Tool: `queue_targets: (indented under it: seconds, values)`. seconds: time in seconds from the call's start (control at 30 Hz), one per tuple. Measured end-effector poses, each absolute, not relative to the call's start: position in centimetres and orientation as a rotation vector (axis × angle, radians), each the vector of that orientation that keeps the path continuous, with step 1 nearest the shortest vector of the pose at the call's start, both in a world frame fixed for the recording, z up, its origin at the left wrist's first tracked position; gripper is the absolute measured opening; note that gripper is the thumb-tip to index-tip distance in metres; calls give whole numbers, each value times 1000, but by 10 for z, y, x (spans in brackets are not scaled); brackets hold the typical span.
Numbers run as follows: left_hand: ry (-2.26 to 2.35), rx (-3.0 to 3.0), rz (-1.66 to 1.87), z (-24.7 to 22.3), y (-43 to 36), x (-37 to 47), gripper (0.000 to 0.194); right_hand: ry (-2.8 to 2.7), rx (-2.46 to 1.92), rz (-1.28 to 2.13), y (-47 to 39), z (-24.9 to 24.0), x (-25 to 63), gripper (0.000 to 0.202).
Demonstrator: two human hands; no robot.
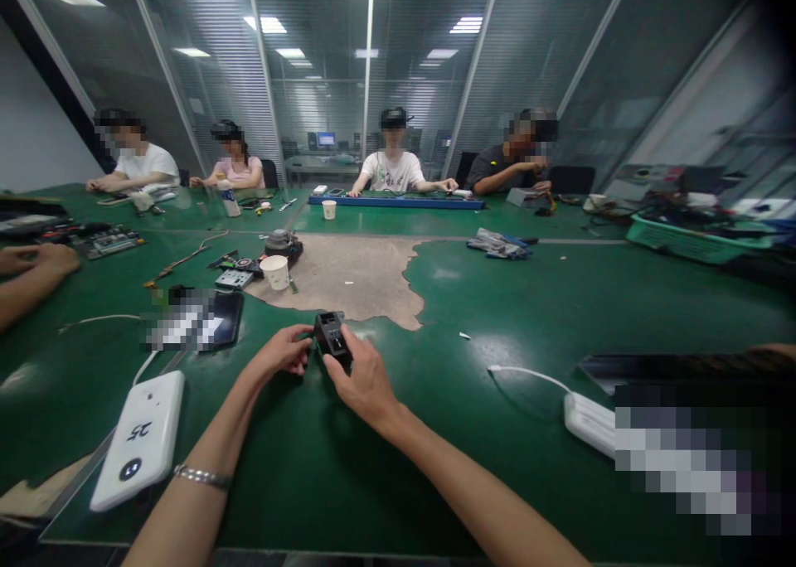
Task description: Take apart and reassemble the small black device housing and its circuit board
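My right hand (pixel 366 378) grips a small black box-shaped device (pixel 332 340) by its right side and near end, thumb towards me. The device has recesses in its upper face and a small shiny metallic detail. It is tilted just above or on the green table; I cannot tell which. On the left, my left hand (pixel 287 351) has its index finger reaching to the edge of the device, and its other fingers are loosely bent and apart. Nothing shows in that hand. A silver bracelet (pixel 202 477) circles the left wrist.
A white power bank (pixel 140 438) lies left, its cable running to a dark phone-like device (pixel 224 320). Paper cup (pixel 275 273) and parts stand on a brown patch (pixel 348 277). Another white cabled device (pixel 588 422) lies right, gloves (pixel 499 244) and a green basket (pixel 684 239) beyond. Several people sit around.
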State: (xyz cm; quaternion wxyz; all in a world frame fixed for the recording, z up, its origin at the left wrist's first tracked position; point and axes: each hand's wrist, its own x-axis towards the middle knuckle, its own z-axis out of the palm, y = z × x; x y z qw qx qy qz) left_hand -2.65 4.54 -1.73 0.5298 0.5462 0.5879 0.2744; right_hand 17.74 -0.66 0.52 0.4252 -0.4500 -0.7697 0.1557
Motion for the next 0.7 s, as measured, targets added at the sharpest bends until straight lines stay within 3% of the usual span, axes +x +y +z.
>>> queue_targets:
  seconds: [0.33,0.57,0.7]
  values:
    - [1421,1383,768,-26,40,-26,54,-2069,-1140,212,-14,-17,179,52]
    - [1397,1447,782,-26,38,-26,53,-2062,-1094,282,-17,-15,180,66]
    - [1395,1450,766,-28,40,-25,54,-2067,-1080,305,-12,-20,177,58]
